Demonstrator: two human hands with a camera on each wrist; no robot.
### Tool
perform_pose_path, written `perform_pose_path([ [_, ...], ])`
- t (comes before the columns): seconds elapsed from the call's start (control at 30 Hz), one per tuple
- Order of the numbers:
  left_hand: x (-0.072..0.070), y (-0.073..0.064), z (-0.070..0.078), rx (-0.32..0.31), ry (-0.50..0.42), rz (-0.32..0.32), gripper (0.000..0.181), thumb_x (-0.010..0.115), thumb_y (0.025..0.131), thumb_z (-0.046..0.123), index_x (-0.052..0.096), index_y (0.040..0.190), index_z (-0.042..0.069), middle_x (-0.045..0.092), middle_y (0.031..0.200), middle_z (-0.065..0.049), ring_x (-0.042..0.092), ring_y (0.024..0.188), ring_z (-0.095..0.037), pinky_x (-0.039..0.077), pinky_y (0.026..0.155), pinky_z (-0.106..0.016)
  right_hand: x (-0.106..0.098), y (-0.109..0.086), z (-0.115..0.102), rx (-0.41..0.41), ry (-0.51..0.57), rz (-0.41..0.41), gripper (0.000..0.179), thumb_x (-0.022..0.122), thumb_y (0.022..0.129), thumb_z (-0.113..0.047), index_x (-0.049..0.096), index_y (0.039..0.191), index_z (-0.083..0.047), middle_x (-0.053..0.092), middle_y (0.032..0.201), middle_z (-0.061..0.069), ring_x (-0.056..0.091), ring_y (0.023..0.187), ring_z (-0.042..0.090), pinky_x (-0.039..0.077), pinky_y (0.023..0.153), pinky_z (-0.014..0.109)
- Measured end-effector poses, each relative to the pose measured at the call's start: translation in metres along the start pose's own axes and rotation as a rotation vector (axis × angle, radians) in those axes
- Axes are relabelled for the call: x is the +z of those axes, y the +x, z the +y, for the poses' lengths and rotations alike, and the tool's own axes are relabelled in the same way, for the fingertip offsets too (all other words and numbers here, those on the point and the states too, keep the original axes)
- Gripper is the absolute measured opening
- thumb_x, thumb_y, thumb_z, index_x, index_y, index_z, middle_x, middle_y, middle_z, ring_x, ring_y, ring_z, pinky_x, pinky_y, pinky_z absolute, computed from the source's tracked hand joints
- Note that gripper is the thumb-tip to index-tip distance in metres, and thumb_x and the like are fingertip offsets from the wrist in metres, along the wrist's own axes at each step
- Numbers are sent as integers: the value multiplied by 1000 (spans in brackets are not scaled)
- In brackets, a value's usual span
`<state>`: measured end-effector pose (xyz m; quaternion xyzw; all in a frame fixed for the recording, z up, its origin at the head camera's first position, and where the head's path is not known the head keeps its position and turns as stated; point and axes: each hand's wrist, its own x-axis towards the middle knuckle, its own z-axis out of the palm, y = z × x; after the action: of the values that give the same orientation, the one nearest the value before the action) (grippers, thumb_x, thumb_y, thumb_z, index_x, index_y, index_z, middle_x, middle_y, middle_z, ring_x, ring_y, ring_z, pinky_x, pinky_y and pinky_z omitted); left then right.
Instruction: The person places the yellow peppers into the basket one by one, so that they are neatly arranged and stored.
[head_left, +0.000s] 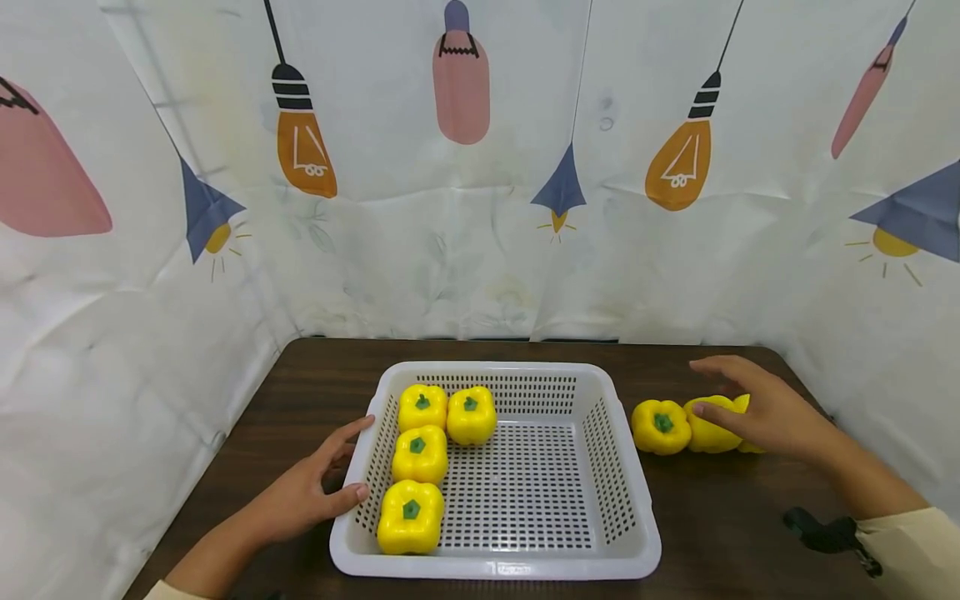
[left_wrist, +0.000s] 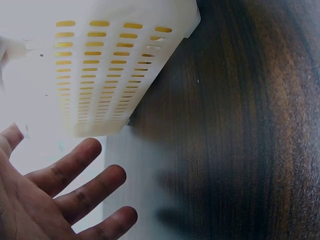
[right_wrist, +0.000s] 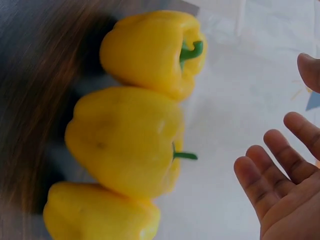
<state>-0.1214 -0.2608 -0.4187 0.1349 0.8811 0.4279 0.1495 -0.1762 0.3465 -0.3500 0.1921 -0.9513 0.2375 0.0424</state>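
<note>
A white perforated plastic basket [head_left: 495, 568] rests on the table with several yellow bell peppers [head_left: 411, 518] along its left side and in the back left corner. My left hand [head_left: 303, 492] is at the basket's left wall, thumb and fingertips right by the rim. Spread fingers [left_wrist: 92, 195] show beside the slotted wall in the left wrist view. To the right of the basket, three yellow bell peppers [right_wrist: 125, 140] lie in a row. Over this row hovers my right hand [head_left: 757, 417], fingers extended and holding nothing; it partly hides the farther two peppers in the head view.
The dark wood-grain table [head_left: 322, 375] runs back to a white curtain [head_left: 420, 275] printed with lamps and bulbs, which also hangs at both sides. A black strap [head_left: 821, 533] hangs by my right sleeve [head_left: 911, 554].
</note>
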Motion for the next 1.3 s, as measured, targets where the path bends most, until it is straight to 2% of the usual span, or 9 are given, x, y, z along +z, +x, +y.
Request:
perform_pose_path([
  [0.47, 0, 2, -1, 6, -34, -16, 82, 68, 97, 32, 17, 161, 36, 50, 141, -22, 63, 111, -32, 60, 78, -37, -3, -19, 25, 45, 33, 41, 62, 76, 95, -32, 51, 145, -5, 49, 144, 23, 58, 112, 53, 48, 83, 71],
  [0.93, 1, 1, 0, -25, -13, 3, 83, 70, 96, 35, 18, 161, 37, 49, 143, -22, 62, 115, -35, 60, 79, -41, -6, -32, 52, 119, 25, -5, 66, 72, 97, -34, 46, 148, -1, 45, 145, 27, 50, 117, 53, 43, 86, 71],
  [1.13, 1, 1, 1, -30, 3, 9, 83, 70, 96, 36, 18, 161, 37, 50, 142, -21, 61, 115, -35, 59, 82, -46, -6, -35, 65, 163, 39, -20, 70, 72, 97, -34, 44, 149, 3, 40, 149, 33, 42, 126, 61, 39, 91, 72],
  [1.3, 0, 1, 1, -34, -6, 4, 83, 70, 96, 35, 18, 161, 36, 51, 140, -20, 61, 114, -34, 59, 82, -45, -6, -36, 77, 198, 32, -46, 74, 71, 98, -37, 40, 151, 4, 39, 149, 35, 42, 125, 62, 40, 88, 73],
])
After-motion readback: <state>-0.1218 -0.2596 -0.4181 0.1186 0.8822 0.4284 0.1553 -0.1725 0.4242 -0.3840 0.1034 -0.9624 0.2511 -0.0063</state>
